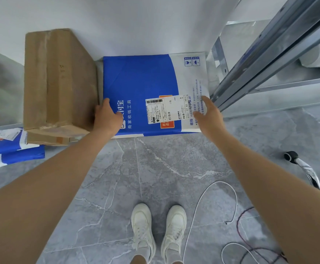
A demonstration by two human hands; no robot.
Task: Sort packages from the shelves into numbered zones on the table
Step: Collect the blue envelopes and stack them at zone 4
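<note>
Pick-up of one package from the low shelf point(3, 96), read left to right. At about 8 o'clock from the target lies a stack of blue-and-white mailers point(6, 143). At 9 o'clock, just beside the target, stands a taped cardboard box point(58, 82) on a flatter carton point(48, 140). The left hand point(106, 117) lies on the left edge of the blue-and-white package point(142, 80), in the narrow gap next to the box. Its fingers point(105, 101) are fairly straight along that edge and the thumb is spread onto the blue face; whether any fingertip has got under the edge cannot be told. The package lies flat on the shelf at 12 o'clock from the person's shoes point(159, 231), its back edge at the wall and its shipping label point(166, 108) facing up. The right hand point(208, 115) reaches the white right edge at 3 o'clock of the label. Its fingers are extended and spread and close round nothing; contact looks light at most. At 3 o'clock from the package rises the metal shelf frame point(260, 63). Judged step: take the package in both hands. To do it well, slide the fingertips under both side edges, draw the package toward 6 o'clock clear of the box, and read the label before choosing a zone.
</note>
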